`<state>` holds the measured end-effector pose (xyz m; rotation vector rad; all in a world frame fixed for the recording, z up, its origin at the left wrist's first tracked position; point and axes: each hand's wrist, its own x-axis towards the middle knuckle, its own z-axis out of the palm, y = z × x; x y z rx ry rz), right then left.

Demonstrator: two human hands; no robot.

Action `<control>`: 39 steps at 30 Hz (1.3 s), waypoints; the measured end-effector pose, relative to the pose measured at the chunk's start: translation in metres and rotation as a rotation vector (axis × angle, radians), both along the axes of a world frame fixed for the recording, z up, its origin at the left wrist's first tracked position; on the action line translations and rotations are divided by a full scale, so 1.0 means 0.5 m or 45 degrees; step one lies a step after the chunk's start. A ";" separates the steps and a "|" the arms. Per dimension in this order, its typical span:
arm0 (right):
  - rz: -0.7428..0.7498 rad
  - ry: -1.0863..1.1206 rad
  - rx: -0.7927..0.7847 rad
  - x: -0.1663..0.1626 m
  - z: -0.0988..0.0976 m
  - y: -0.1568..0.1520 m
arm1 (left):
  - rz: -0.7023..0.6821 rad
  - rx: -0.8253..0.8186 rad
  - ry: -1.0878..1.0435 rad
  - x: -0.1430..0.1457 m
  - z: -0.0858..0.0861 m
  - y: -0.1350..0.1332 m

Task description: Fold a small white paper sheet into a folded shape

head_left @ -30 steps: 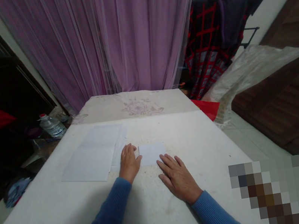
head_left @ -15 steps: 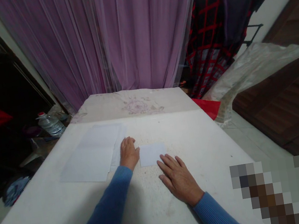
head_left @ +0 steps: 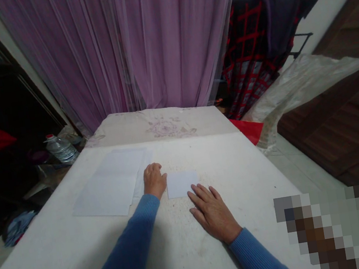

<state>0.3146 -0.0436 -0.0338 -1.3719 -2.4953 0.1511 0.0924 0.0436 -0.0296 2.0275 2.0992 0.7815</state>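
Observation:
A small white sheet of paper lies flat on the white table between my two hands. My left hand rests at its left side, the fingers a little bent and the thumb apart, close to the paper's edge. Flat and with spread fingers, my right hand lies at the lower right, its fingertips on or right at the paper's corner. Larger white sheets lie overlapping to the left, partly behind my left hand. Neither hand grips anything that I can see.
The white tabletop has small dark crumbs, with a flower-printed cloth at its far end. Purple curtains hang behind. A water bottle stands left of the table; a plastic sheet hangs at the right.
Hands and papers hold nearly the same places on the table. The view has shifted very slightly.

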 end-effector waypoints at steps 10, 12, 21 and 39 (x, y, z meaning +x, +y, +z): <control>-0.009 -0.012 -0.005 0.000 0.000 0.000 | -0.065 -0.029 -0.008 -0.005 -0.005 -0.057; -0.003 -0.011 -0.003 0.000 -0.001 0.001 | -0.086 -0.035 -0.013 -0.006 -0.006 -0.069; -0.008 -0.022 0.027 0.000 -0.001 0.001 | -0.125 -0.062 -0.027 -0.009 -0.019 -0.118; -0.010 -0.018 0.028 0.000 -0.003 0.000 | 0.172 -0.208 0.059 0.037 0.003 -0.079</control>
